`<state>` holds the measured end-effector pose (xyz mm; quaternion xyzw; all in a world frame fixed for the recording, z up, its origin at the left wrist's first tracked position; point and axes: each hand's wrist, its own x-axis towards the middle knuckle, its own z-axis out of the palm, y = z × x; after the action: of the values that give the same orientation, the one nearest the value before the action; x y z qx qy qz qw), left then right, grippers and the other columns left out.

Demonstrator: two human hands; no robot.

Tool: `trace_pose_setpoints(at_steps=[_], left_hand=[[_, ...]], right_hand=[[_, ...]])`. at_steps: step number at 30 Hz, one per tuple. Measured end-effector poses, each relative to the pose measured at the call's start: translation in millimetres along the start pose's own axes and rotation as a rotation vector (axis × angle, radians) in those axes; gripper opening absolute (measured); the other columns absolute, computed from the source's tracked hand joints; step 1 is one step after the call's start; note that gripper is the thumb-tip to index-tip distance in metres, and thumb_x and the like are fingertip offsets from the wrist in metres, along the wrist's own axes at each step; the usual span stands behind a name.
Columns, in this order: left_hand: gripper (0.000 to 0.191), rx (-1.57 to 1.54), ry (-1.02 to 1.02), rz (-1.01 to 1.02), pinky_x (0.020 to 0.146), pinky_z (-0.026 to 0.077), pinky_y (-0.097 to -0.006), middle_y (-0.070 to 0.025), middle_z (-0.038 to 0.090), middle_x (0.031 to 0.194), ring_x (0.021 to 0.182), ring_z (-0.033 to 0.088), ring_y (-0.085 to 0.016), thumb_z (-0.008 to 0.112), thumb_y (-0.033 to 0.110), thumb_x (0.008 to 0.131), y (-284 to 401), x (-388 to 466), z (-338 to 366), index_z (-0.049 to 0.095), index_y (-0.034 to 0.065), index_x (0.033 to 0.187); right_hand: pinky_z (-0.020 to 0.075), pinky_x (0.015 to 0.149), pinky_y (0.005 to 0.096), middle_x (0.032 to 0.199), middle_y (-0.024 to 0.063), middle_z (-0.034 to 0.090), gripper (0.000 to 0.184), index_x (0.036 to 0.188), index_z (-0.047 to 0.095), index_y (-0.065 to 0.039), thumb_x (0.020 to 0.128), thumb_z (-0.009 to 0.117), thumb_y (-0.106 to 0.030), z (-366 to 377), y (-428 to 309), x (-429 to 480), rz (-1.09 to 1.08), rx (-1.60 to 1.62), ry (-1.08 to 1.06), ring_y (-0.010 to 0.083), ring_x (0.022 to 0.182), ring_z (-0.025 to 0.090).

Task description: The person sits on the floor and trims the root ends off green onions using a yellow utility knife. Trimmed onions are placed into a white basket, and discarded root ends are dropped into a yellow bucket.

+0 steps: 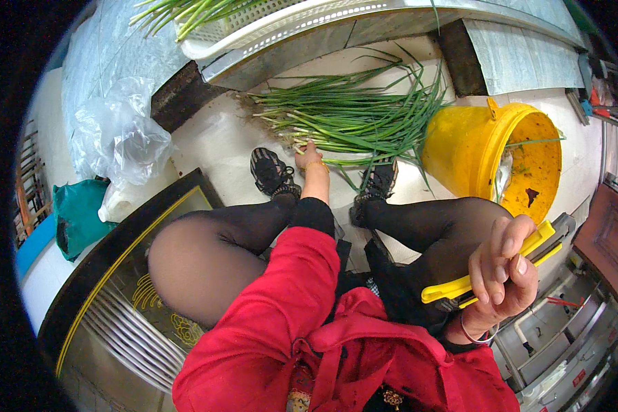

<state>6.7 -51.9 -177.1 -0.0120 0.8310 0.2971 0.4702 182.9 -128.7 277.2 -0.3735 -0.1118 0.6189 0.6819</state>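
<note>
A loose pile of green onions [360, 113] lies on the pale floor, roots to the left and leaves to the right. My left hand [313, 157] reaches down to the near edge of the pile, its fingers around the white stalks by the roots. Raised at the right, my right hand [504, 273] grips a yellow and dark grey tool [448, 289], seemingly a utility knife; whether a blade is out cannot be told. A yellow plastic bucket [458, 136] lies tipped beside the leaf ends, with scraps inside.
Above the pile, a white perforated plastic basket [283, 26] holds more green onions [206, 13]. Clear plastic bags [126, 129] and a green bag [80, 216] are at the left. A black-framed panel [134, 242] stands beside my left knee; my shoes [270, 170] are near the pile.
</note>
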Motion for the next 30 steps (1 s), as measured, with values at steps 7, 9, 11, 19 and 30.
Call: trace_pose_setpoints(at_steps=[7,9,11,19,30], left_hand=[[0.034,-0.156,0.050,-0.075,0.039,0.040,-0.0332,-0.0111,0.060,0.073,0.047,0.051,-0.020,0.059,0.019,0.081,-14.6,11.6,4.2,0.052,0.0029,0.110],[0.038,-0.215,0.027,-0.040,0.047,0.040,-0.0338,-0.0135,0.057,0.072,0.051,0.050,-0.022,0.054,0.019,0.082,-21.0,21.1,3.4,0.050,-0.0061,0.110],[0.044,-0.160,-0.053,-0.223,0.051,0.048,-0.0363,-0.0166,0.062,0.086,0.062,0.059,-0.027,0.057,0.022,0.078,-25.0,28.7,2.7,0.050,0.0009,0.117],[0.052,0.034,-0.126,-0.157,0.039,0.040,-0.0337,-0.0153,0.062,0.088,0.046,0.050,-0.021,0.068,0.016,0.073,-13.3,22.3,16.5,0.047,-0.0053,0.116],[0.055,0.014,-0.143,-0.098,0.047,0.045,-0.0331,-0.0113,0.064,0.090,0.056,0.057,-0.023,0.069,0.022,0.076,-24.1,2.2,3.6,0.045,-0.0043,0.118]], right_hand=[[0.0355,0.033,0.0203,0.069,0.0094,0.045,0.015,0.090,0.048,0.006,0.082,0.053,-0.005,-0.4,0.2,-1.2,-0.008,-0.002,0.017,0.0056,0.036,0.036],[0.0354,0.032,0.0204,0.069,0.0094,0.045,0.015,0.091,0.048,0.006,0.082,0.054,-0.005,-1.1,0.0,-1.1,-0.004,-0.003,0.011,0.0056,0.036,0.036],[0.0354,0.033,0.0205,0.070,0.0096,0.045,0.015,0.091,0.048,0.006,0.082,0.054,-0.005,-1.9,-0.6,-1.0,-0.004,-0.004,0.007,0.0057,0.037,0.036],[0.0355,0.033,0.0209,0.070,0.0100,0.045,0.015,0.090,0.047,0.006,0.082,0.053,-0.005,-1.4,-0.1,-1.0,-0.008,0.001,0.003,0.0059,0.037,0.035],[0.0342,0.033,0.0197,0.069,0.0091,0.045,0.016,0.091,0.049,0.006,0.082,0.053,-0.006,2.9,0.0,-0.7,-0.007,-0.017,0.022,0.0049,0.037,0.034]])
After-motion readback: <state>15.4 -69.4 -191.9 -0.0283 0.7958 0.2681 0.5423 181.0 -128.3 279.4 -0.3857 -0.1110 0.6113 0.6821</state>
